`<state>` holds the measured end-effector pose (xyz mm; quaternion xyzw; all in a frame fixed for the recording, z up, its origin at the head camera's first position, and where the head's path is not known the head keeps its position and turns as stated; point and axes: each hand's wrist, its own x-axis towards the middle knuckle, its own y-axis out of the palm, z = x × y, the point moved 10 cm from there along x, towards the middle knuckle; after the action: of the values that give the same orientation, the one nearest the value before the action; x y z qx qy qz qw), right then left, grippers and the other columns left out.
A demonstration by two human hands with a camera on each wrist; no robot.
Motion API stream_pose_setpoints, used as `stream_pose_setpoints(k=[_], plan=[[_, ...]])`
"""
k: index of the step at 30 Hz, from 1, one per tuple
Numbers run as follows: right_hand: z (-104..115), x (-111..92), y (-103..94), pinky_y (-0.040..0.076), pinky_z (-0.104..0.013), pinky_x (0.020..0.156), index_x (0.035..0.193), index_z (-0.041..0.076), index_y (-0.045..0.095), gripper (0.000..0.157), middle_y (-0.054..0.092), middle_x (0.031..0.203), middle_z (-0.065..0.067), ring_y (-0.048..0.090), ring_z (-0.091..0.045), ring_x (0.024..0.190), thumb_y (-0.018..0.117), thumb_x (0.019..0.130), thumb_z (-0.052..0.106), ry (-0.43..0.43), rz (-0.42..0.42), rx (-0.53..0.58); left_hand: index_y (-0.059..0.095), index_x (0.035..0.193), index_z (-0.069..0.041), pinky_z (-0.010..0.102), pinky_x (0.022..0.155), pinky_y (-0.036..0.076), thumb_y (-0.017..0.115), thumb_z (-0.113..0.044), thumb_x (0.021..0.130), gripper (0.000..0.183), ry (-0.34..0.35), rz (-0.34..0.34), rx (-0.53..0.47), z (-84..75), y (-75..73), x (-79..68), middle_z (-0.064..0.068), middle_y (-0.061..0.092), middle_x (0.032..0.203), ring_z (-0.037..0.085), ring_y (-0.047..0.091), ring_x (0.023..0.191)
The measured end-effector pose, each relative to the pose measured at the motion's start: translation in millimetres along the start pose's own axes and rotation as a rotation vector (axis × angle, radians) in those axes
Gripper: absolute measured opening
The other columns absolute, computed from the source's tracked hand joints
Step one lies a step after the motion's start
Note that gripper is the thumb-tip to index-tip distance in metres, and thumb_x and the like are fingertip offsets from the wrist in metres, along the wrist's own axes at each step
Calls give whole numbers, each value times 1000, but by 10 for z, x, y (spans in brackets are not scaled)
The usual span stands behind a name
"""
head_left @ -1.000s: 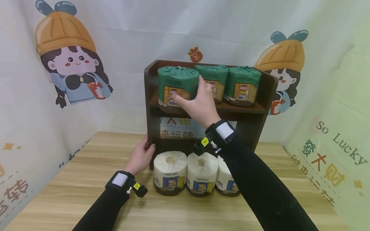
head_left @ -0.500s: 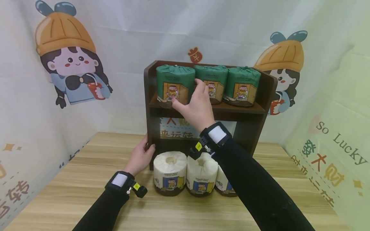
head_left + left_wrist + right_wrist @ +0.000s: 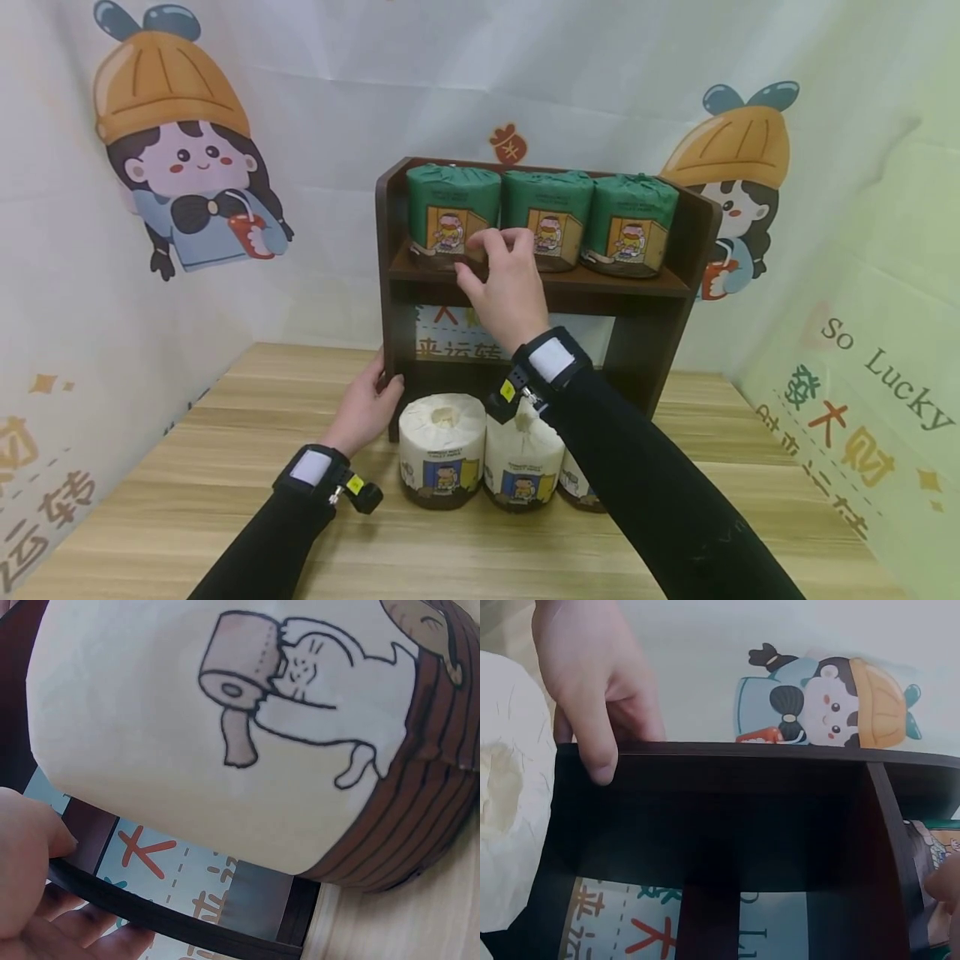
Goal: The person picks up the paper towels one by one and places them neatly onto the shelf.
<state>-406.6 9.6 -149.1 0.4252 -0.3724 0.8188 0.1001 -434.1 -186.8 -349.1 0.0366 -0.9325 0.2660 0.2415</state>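
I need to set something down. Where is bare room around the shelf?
Bare tabletop lies left of the left sleeve, right of the right sleeve, and between the sleeves in front of the white rolls. Crowded: the upper shelf, with three green rolls, the right hand before two.

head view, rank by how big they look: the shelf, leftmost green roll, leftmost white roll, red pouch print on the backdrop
1. Shelf, clearly largest
2. Leftmost green roll and leftmost white roll, too alike to rank
3. Red pouch print, clearly smallest
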Motion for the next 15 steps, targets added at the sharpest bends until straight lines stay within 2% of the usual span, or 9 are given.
stream_pose_setpoints(k=[8, 15], plan=[[-43, -16, 51, 53, -31, 79, 131, 15, 61, 43, 42, 120, -11, 46, -19, 102, 71, 93, 34, -18, 53, -32, 28, 156, -17, 52, 103, 40, 49, -12, 104, 56, -10, 9, -15, 4, 6, 8, 17, 36, 150, 34, 39, 129], [-75, -43, 61, 53, -31, 79, 134, 16, 60, 46, 41, 121, -10, 45, -18, 103, 71, 93, 33, -15, 61, 11, 30, 155, -16, 52, 103, 41, 49, -11, 104, 56, 1, 3, -13, 0, 10, 10, 19, 38, 148, 35, 40, 128]])
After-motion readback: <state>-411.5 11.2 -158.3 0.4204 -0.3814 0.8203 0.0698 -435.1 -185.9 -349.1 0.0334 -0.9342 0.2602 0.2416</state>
